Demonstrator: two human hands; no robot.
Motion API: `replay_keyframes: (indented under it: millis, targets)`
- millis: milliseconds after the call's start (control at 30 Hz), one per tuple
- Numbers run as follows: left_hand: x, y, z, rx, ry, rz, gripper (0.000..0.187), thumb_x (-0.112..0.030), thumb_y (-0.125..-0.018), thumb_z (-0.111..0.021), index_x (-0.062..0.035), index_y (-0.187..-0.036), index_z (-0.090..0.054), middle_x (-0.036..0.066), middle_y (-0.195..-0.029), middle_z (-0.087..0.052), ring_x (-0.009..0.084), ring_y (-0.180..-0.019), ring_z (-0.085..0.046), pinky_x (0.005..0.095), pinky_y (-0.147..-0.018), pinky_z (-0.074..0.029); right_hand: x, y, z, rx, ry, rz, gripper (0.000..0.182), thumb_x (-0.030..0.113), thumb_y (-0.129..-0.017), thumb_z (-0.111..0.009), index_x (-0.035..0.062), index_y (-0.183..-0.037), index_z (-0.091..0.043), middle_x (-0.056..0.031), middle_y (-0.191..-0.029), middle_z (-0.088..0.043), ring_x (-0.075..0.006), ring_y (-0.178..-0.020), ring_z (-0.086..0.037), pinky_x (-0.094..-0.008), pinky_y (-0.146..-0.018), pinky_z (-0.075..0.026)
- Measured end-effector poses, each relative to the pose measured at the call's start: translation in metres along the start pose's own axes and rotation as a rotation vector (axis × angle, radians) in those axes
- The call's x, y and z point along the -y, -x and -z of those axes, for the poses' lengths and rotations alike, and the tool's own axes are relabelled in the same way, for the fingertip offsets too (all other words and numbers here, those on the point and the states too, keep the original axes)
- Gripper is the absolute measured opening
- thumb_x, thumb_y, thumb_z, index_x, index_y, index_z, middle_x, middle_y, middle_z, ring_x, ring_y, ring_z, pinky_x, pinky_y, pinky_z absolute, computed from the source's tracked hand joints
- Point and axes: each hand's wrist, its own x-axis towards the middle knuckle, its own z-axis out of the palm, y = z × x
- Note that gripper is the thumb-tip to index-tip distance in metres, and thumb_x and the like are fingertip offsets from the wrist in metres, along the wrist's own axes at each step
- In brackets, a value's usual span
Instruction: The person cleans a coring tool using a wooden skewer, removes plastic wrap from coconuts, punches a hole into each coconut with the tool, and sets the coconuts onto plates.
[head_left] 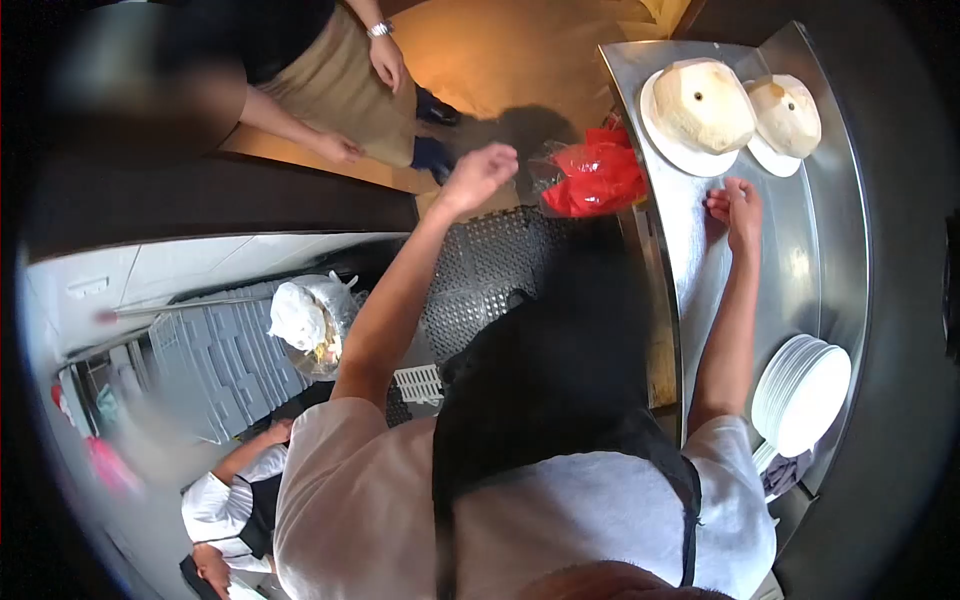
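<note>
My left hand [482,178] is raised over the floor, its fingers curled loosely together with nothing visible in them. My right hand [738,208] hovers above the steel counter [700,260], fingers slightly apart and empty. Just beyond it, a large pale trimmed coconut [703,107] with a small dark hole sits on a white plate [665,140]. A second such coconut [785,118] stands beside it on another plate [775,158]. Nearer my body, a stack of white plates [810,400] rests on the counter.
Red plastic bags [595,175] hang beside the counter's left edge. Another person [340,90] stands ahead on the left. A co-worker [235,500] is at the lower left, near grey racks [225,360] and a white bag [300,315]. A textured mat [480,260] covers the floor.
</note>
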Motion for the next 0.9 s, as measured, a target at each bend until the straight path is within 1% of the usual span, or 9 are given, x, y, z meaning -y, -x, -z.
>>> replay_keyframes:
  millis: [200, 300, 467, 500, 567, 667, 733, 833, 900]
  targets:
    - [0.056, 0.044, 0.008, 0.006, -0.138, 0.162, 0.036, -0.024, -0.095, -0.062, -0.0006, -0.121, -0.057, 0.009, -0.102, -0.068, 0.0157, -0.096, -0.064, 0.03, -0.086, -0.051, 0.011, 0.055, -0.016, 0.075, -0.16, 0.063, 0.026, 0.027, -0.096, -0.061, 0.0042, -0.106, -0.056, -0.0096, -0.081, -0.067, -0.0134, -0.061, -0.061, -0.0242, -0.053, -0.048]
    - [-0.002, 0.034, 0.005, 0.135, -0.369, 0.095, 0.039, -0.027, -0.095, -0.062, 0.0, -0.123, -0.056, 0.013, -0.104, -0.068, 0.0189, -0.1, -0.065, 0.0316, -0.087, -0.051, 0.003, 0.084, -0.045, 0.31, -0.277, -0.005, 0.025, 0.027, -0.097, -0.059, 0.0037, -0.104, -0.057, -0.0085, -0.08, -0.065, -0.0133, -0.062, -0.06, -0.0241, -0.056, -0.047]
    - [-0.141, 0.005, -0.019, 0.149, -0.27, -0.153, 0.042, -0.03, -0.094, -0.062, -0.0017, -0.124, -0.055, 0.014, -0.103, -0.07, 0.0223, -0.097, -0.068, 0.0347, -0.087, -0.053, -0.001, 0.11, -0.079, 0.712, -0.193, -0.079, 0.018, 0.021, -0.099, -0.056, 0.0038, -0.102, -0.058, -0.0073, -0.08, -0.065, -0.0112, -0.062, -0.059, -0.0232, -0.057, -0.046]
    - [-0.156, 0.003, -0.022, 0.121, -0.268, -0.138, 0.044, -0.034, -0.091, -0.063, -0.0013, -0.12, -0.057, 0.018, -0.103, -0.069, 0.0292, -0.097, -0.067, 0.0383, -0.086, -0.052, -0.001, 0.107, -0.083, 0.731, -0.204, -0.083, 0.018, 0.021, -0.099, -0.056, 0.0039, -0.103, -0.058, -0.007, -0.08, -0.065, -0.0112, -0.062, -0.059, -0.0231, -0.057, -0.046]
    - [-0.154, -0.005, -0.014, 0.128, -0.266, -0.132, 0.046, -0.037, -0.091, -0.062, -0.0021, -0.12, -0.058, 0.018, -0.102, -0.068, 0.0298, -0.096, -0.066, 0.0396, -0.084, -0.052, 0.0, 0.099, -0.086, 0.757, -0.219, -0.096, 0.018, 0.02, -0.099, -0.056, 0.004, -0.104, -0.058, -0.0065, -0.08, -0.066, -0.0111, -0.063, -0.059, -0.0229, -0.058, -0.046]
    - [-0.102, -0.009, -0.003, -0.009, -0.442, 0.083, 0.048, -0.042, -0.09, -0.06, -0.0022, -0.117, -0.06, 0.019, -0.101, -0.068, 0.0324, -0.093, -0.066, 0.0423, -0.081, -0.051, 0.008, 0.09, -0.081, 0.751, -0.235, -0.053, 0.019, 0.021, -0.099, -0.057, 0.0042, -0.107, -0.059, -0.0066, -0.08, -0.066, -0.0121, -0.063, -0.06, -0.0236, -0.057, -0.047]
    - [-0.066, -0.004, -0.012, 0.046, -0.607, 0.272, 0.045, -0.043, -0.089, -0.057, -0.0042, -0.109, -0.065, 0.019, -0.097, -0.068, 0.0346, -0.092, -0.065, 0.044, -0.08, -0.051, 0.01, 0.075, -0.073, 0.757, -0.304, -0.122, 0.02, 0.022, -0.099, -0.057, 0.0039, -0.108, -0.058, -0.0072, -0.081, -0.066, -0.0128, -0.063, -0.06, -0.0243, -0.057, -0.047]
    - [0.048, 0.011, -0.054, 0.055, -0.279, -0.169, 0.032, -0.037, -0.089, -0.058, -0.0084, -0.097, -0.068, 0.015, -0.087, -0.068, 0.0325, -0.082, -0.065, 0.0436, -0.076, -0.052, -0.005, 0.055, -0.061, 0.774, -0.431, -0.26, 0.023, 0.022, -0.099, -0.056, 0.0034, -0.112, -0.057, -0.0084, -0.083, -0.066, -0.014, -0.064, -0.06, -0.0257, -0.058, -0.049]
    - [0.126, 0.02, -0.108, 0.205, -0.361, 0.031, 0.032, -0.037, -0.087, -0.06, -0.0087, -0.098, -0.068, 0.013, -0.088, -0.069, 0.0292, -0.083, -0.066, 0.0429, -0.075, -0.052, 0.002, 0.058, -0.057, 0.755, -0.317, -0.197, 0.024, 0.022, -0.099, -0.056, 0.0036, -0.115, -0.055, -0.0091, -0.084, -0.065, -0.0147, -0.065, -0.061, -0.0266, -0.059, -0.05]
